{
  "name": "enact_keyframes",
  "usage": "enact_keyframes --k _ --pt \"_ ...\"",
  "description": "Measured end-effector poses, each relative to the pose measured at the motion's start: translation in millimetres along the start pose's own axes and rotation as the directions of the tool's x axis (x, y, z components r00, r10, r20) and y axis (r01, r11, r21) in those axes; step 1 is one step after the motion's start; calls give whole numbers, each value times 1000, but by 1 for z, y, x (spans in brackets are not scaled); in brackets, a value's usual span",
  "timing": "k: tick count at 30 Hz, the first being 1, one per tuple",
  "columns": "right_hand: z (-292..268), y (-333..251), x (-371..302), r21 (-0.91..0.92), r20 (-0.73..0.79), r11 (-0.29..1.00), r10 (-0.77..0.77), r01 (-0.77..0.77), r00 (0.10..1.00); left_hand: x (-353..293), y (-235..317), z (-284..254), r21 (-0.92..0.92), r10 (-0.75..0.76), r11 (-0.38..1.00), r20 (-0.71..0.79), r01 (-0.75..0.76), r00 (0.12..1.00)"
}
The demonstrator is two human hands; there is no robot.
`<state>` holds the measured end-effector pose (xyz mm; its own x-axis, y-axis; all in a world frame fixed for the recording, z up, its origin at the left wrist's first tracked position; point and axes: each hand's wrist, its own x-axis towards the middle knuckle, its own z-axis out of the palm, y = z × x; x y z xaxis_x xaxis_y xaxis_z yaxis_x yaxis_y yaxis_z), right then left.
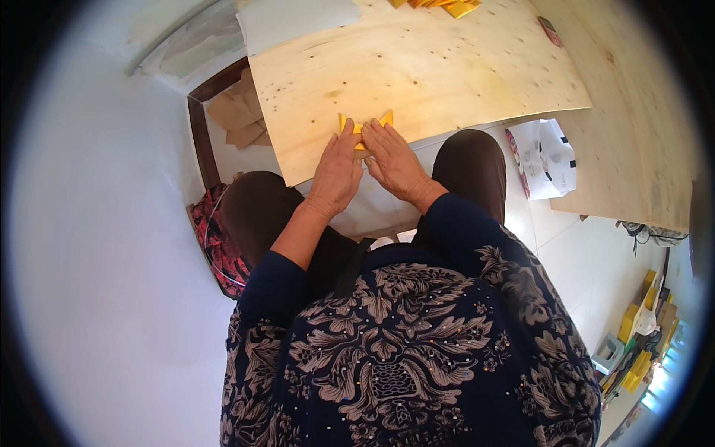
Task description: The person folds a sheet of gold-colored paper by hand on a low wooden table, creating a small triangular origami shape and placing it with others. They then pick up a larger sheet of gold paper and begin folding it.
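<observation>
You sat at a pale plywood tabletop with dark knots (447, 82), its near edge by your hands. A smooth white wall (97, 194) stood well left of your left hand (339, 167), and glossy white floor tiles (588, 257) spread right of your right hand (397, 165) and nearer your body. Under the fingers of your two hands lay one shiny gold folded-paper piece (358, 129), its two pointed corners showing beyond them. Those fingers touched it, fairly straight and close together; with the thumbs mostly hidden, I could not tell whether either hand clamped it. Far ahead of your hands lay several similar gold pieces (447, 6); one flat white sheet (298, 22) lay ahead of the left, one small dark-red oblong object (550, 31) far ahead and right of the right. One white plastic bag (550, 162) stood right of your right hand.
</observation>
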<state>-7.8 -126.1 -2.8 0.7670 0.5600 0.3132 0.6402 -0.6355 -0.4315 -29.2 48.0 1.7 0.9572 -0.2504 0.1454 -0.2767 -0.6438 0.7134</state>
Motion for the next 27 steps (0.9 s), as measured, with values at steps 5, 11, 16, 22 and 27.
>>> enact_keyframes --k 5,11,16,22,27 --pt "-1 9 -4 -115 76 989 -85 94 993 1 0 -6 483 121 860 115 -161 986" --pt "2 11 -4 -115 90 988 -91 101 992 -1 -2 -4 516 139 840 93 -167 986" --pt "2 12 -4 -109 101 989 -93 104 991 2 -9 -7 535 176 823 83 -193 981" --pt "4 13 -3 -107 54 988 -104 109 993 8 -7 -7 558 132 816 75 -151 988" --pt "4 15 -4 -92 1 988 -123 123 992 8 -3 -2 574 80 813 54 -97 995"
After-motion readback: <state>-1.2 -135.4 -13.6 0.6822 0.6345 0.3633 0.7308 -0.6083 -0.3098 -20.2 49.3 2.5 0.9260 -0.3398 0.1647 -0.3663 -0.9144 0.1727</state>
